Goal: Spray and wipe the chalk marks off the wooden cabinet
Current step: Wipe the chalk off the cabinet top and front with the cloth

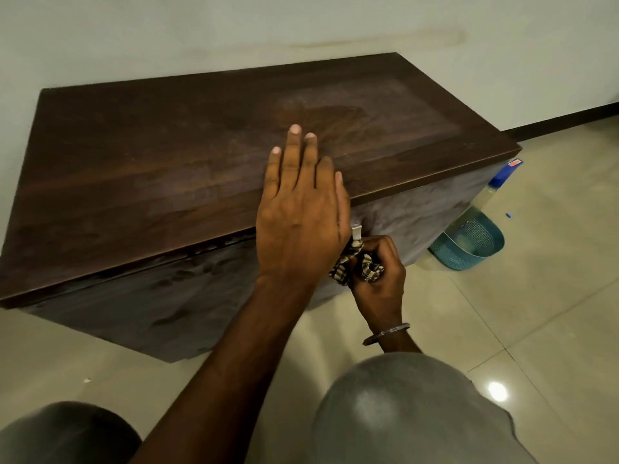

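You are mid-wipe: your left hand (298, 212) lies flat and open on the dark wooden cabinet (167, 182) top, while your right hand (378, 272) rubs a bunched striped cloth (348, 262) against its hazy front; next, work outward.

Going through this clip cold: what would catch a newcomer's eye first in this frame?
First, the left hand spread flat on the front edge of the dark wooden cabinet, which fills the middle of the view against the wall. Just below it, the right hand presses a bunched striped cloth against the cabinet's smeared front face. At the far right corner, a teal basket sits on the tiled floor.
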